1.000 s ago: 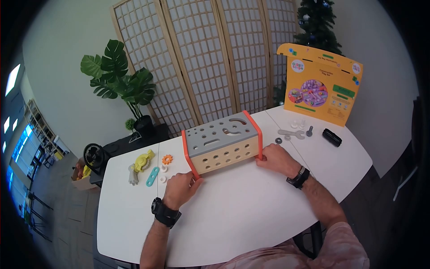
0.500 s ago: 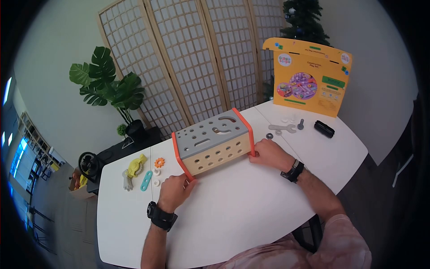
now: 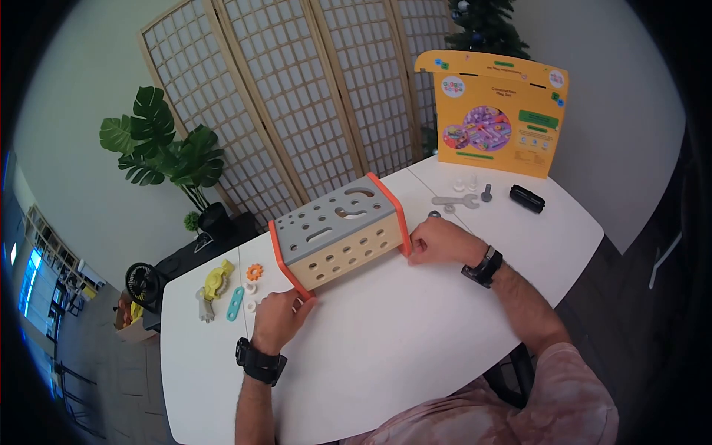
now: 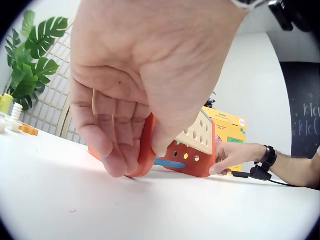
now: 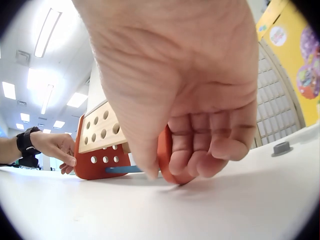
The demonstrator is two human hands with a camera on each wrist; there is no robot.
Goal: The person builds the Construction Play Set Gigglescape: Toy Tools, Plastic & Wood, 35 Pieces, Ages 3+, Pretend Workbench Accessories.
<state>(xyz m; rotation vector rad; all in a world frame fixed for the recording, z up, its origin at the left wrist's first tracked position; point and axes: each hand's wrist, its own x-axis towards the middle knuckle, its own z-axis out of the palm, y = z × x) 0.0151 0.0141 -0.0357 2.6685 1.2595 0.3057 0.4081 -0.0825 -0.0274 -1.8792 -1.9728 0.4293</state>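
A toy workbench with a grey holed top, a wooden holed side and red end panels stands on the white table. My left hand grips the lower front corner of its left red panel, thumb on one side and fingers on the other. At the opposite end, my right hand pinches the lower corner of the right red panel in the same way. Low between the panels runs a blue bar, visible in both wrist views.
Left of the workbench lie a yellow toy piece, an orange gear, a teal strip and white pieces. A grey wrench, a bolt, a black object and a yellow box are at right.
The head view has shifted, so the whole scene sits further left and the box higher. Both hands remain at the workbench's red panels.
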